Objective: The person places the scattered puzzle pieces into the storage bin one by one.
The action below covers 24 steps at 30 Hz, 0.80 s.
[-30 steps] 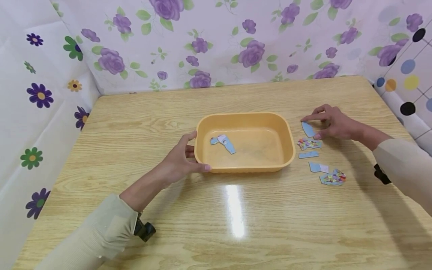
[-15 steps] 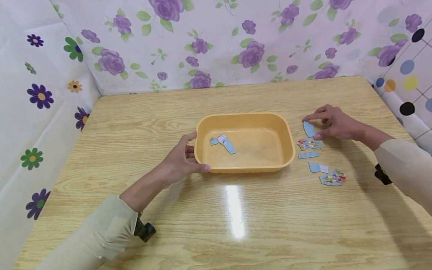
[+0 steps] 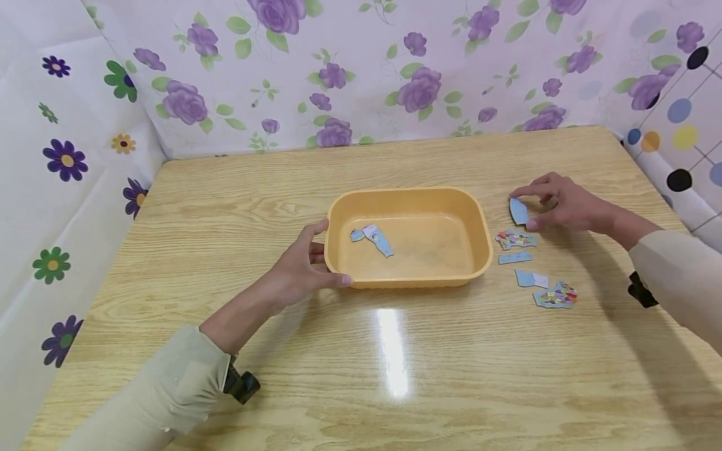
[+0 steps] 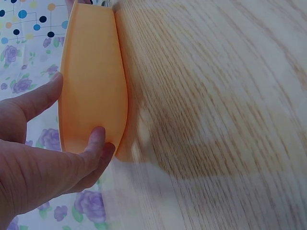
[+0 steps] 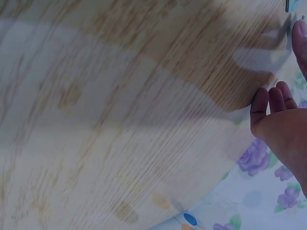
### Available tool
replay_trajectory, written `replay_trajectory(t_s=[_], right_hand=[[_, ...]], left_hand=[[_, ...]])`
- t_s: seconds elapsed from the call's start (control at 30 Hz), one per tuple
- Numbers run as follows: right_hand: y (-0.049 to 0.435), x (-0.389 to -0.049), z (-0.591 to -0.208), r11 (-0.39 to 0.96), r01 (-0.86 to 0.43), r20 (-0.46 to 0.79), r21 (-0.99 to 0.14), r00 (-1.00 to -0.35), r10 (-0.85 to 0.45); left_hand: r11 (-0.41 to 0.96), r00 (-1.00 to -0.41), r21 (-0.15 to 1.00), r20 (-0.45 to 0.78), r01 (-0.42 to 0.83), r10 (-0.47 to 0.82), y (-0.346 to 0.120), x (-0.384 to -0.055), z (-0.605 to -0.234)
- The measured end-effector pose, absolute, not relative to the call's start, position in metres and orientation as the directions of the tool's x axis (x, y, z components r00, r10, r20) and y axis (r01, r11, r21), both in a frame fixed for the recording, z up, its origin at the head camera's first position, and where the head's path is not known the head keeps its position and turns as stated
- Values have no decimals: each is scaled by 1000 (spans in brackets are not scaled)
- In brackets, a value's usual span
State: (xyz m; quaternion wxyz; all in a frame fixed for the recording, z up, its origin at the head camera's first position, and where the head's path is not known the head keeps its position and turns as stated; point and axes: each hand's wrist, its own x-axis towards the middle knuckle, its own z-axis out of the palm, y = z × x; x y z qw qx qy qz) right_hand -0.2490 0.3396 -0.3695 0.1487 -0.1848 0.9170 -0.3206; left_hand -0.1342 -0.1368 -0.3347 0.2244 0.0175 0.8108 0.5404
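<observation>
My left hand holds the left end of an orange plastic tray, thumb at the front corner and fingers against its outer wall. In the left wrist view the same hand touches the tray's outer side. To the right of the tray, my right hand pinches a blue puzzle piece between thumb and index finger, the piece tilted. Just in front of it lies a multicoloured puzzle piece. In the right wrist view the hand is partly cut off.
Two joined or touching puzzle pieces lie inside the tray. Nearer me on the table are a narrow blue piece, a blue-and-pink piece and another multicoloured piece. A flowered cloth hangs behind the table.
My right hand has shifted slightly to the right with the blue puzzle piece, which has turned and moved off the multicoloured piece. The left hand and tray stay where they were.
</observation>
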Motion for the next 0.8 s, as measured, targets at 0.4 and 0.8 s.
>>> replay_trajectory(t_s=[0.4,0.8], right_hand=[[341,-248,-357,754,-189,-175,-630,-911,-374],[330,-250,-343,741,-201,-164,-640,-907,-387]], left_hand=[[417,-899,885,-339,-206,276,-137,-134,-334],[412,-899,886,-343,-213,272,-136,-134,-333]])
